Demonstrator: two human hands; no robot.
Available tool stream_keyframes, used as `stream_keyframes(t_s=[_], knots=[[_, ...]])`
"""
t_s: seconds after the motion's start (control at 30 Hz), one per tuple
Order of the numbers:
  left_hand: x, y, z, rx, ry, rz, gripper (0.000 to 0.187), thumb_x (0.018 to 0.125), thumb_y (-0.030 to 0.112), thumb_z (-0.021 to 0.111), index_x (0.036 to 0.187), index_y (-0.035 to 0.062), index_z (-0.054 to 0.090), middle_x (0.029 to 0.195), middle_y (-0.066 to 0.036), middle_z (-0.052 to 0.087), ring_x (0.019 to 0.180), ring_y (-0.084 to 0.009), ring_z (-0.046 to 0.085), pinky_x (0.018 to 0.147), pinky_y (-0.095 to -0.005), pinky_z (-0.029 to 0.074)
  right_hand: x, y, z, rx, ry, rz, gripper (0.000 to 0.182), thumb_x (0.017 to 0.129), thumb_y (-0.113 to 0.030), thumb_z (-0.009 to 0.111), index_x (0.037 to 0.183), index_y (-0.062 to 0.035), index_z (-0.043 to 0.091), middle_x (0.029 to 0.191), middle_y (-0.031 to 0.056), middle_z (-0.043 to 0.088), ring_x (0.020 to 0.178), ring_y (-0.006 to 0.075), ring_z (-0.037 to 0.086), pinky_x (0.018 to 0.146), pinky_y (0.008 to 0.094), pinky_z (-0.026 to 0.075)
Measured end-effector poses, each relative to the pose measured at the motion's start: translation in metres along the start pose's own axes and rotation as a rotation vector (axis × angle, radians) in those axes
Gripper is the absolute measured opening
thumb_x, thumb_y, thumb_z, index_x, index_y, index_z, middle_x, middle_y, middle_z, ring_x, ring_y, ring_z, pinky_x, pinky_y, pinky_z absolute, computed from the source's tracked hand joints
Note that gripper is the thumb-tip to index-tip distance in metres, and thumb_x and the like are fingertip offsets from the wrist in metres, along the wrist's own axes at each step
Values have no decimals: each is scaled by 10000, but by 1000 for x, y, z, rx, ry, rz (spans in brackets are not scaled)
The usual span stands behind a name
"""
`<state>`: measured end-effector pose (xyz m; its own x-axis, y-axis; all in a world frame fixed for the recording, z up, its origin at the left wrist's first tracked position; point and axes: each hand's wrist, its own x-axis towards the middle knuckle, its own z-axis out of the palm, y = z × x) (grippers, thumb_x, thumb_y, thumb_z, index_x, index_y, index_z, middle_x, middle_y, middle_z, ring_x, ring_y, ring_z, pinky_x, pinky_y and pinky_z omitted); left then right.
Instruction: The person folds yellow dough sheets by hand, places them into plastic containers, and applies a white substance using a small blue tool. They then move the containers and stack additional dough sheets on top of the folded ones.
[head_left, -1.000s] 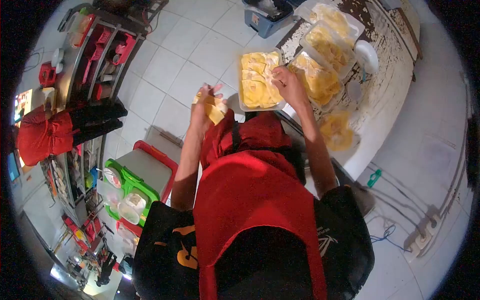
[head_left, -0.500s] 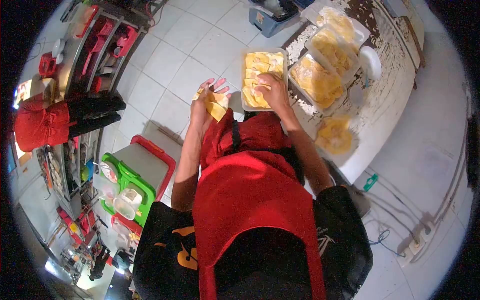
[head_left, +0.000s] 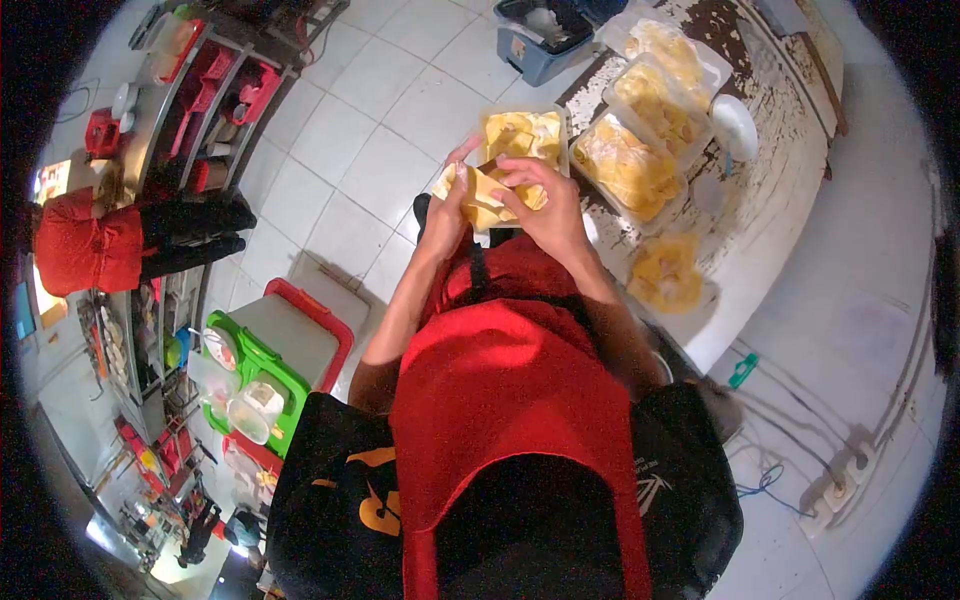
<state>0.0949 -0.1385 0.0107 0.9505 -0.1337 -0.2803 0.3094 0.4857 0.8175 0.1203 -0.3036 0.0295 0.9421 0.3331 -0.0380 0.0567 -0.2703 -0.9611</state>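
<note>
My left hand point(head_left: 448, 215) holds yellow sheets point(head_left: 482, 198), seemingly dough, over the near left edge of a clear tub point(head_left: 564, 140). Close beside it, my right hand point(head_left: 545, 205) has its fingers bent around the right side of the same sheets. More yellow pieces point(head_left: 525, 135) lie in the tub beyond my hands. The near part of the tub is partly hidden by my hands and the sheets.
On the worn table point(head_left: 770, 220) at the right stand tubs of floured yellow pieces point(head_left: 625, 165), a white dish point(head_left: 735, 127) and a loose yellow pile point(head_left: 667, 272). A blue-grey bin point(head_left: 545, 60) is beyond. Stacked boxes point(head_left: 300, 335) stand left. A person in red point(head_left: 90, 240) is far left.
My left hand has moved right to the tub with its yellow sheets. My right hand has come up out of the tub and met those sheets.
</note>
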Motion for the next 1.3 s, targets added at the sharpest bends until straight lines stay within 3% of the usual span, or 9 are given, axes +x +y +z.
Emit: stream_keyframes(t_s=[0.2, 0.23, 0.33, 0.37, 0.6, 0.67, 0.77, 0.97, 1.3], knots=[[11, -20, -12, 306, 96, 108, 174, 893, 132, 744, 972, -14, 692, 888, -31, 720, 793, -89, 654, 725, -265, 528, -8, -16, -16, 120, 134, 104, 345, 806, -71, 794, 1114, 3, 656, 855, 56, 717, 799, 138, 693, 803, 302, 548], [12, -19, -8, 299, 131, 90, 162, 891, 124, 744, 970, -10, 700, 875, -35, 721, 767, -82, 651, 685, -252, 521, -9, -12, -23, 20, 85, 97, 363, 822, -110, 777, 1156, -42, 654, 1106, 159, 660, 953, 238, 685, 868, 338, 543], [14, -15, 0, 297, 141, 89, 135, 887, 108, 744, 953, -5, 711, 857, -36, 722, 730, -72, 646, 630, -236, 512, -5, -16, -36, -303, 24, -344, 405, 819, -163, 784, 1199, -102, 659, 1349, 176, 476, 1157, 320, 582, 974, 391, 491], [13, -15, 2, 297, 116, 100, 119, 886, 98, 744, 938, -5, 715, 851, -34, 723, 718, -70, 645, 614, -233, 510, -5, -10, -37, -254, -61, -261, 434, 818, -189, 780, 1233, -150, 660, 1455, 163, 301, 1269, 375, 469, 1035, 422, 441], [12, -16, 10, 389, 64, 148, 151, 882, 111, 753, 970, -2, 705, 871, -38, 724, 737, -67, 647, 616, -239, 512, -2, 12, -45, -203, -78, -326, 423, 843, -166, 761, 1245, -92, 654, 1327, 165, 531, 1174, 281, 562, 980, 373, 471], [13, -16, 13, 389, 181, 180, 149, 900, 132, 738, 959, 3, 694, 856, -29, 719, 730, -66, 642, 632, -244, 521, -11, 9, -44, 5, -31, -38, 426, 843, -132, 759, 1247, -59, 644, 1128, 139, 687, 1022, 198, 655, 902, 334, 503], [12, -17, 12, 304, 238, 108, 167, 938, 166, 693, 988, 8, 670, 901, -34, 712, 736, -81, 645, 653, -262, 544, -17, 14, -39, 22, 51, 13, 400, 851, -92, 750, 1233, -35, 647, 984, 103, 743, 884, 130, 688, 840, 291, 521], [9, -19, 16, -174, 93, -164, 210, 975, 167, 626, 1122, 17, 612, 1016, -63, 687, 847, -130, 671, 757, -300, 572, -16, 13, -29, 418, 228, 29, 290, 873, -55, 735, 1138, 38, 664, 957, 84, 745, 889, 88, 677, 830, 237, 520], [1, -38, 20, 254, 39, 49, 31, 977, 79, 604, 958, 60, 590, 803, 43, 616, 647, -28, 523, 550, -207, 403, -15, 11, -40, 378, -20, 164, 327, 815, -63, 794, 1102, 29, 665, 973, 93, 724, 902, 108, 679, 808, 262, 536]])
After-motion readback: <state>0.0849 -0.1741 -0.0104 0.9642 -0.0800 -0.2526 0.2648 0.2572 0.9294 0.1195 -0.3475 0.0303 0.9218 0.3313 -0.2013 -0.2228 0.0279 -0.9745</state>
